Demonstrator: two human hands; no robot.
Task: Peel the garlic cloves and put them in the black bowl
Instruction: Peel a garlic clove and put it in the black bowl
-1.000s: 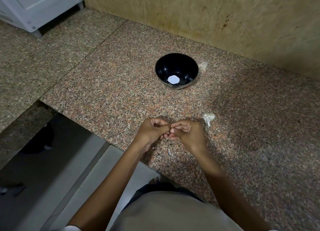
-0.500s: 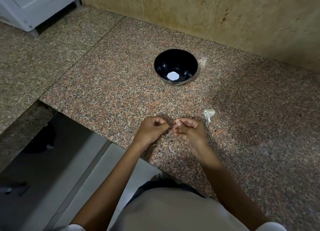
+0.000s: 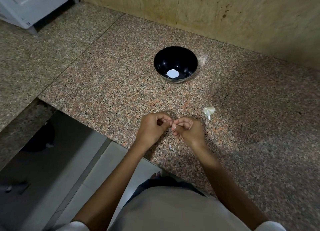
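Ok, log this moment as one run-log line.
phase: peeling | left hand: pinches small garlic clove, mostly hidden | right hand: pinches same clove | glossy black round bowl: upright, beyond hands | white garlic piece: on speckled granite counter

Speckled granite counter in a kitchen corner.
The pink-and-black granite counter meets a tan, stained wall panel along its far edge. On its left a seam joins it to a greyer slab, where a white appliance stands. Below its near edge lies a pale tiled floor.
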